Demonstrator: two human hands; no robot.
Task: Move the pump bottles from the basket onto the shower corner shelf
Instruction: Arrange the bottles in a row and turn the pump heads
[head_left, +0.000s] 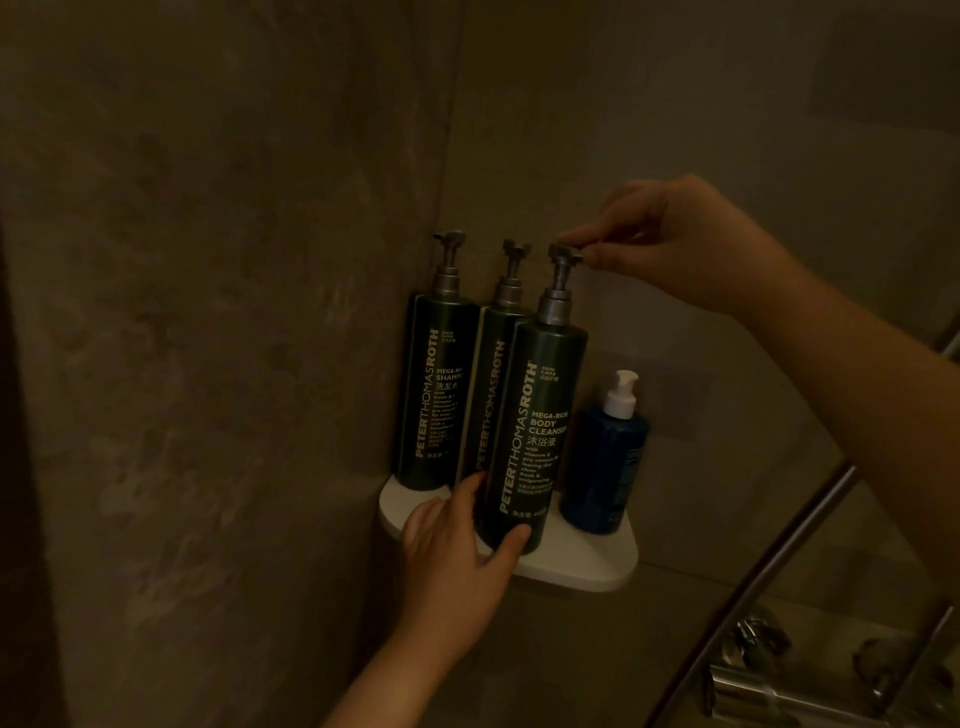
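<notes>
Dark green bottles glossy w/ metal-look pumps; shelf matt white (plastic?); walls mottled stone.

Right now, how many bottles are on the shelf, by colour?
Dark green pump bottles: 3, shampoo, middle, body cleanser
Blue bottle with white pump: 1
Total: 4 on the shelf
</notes>
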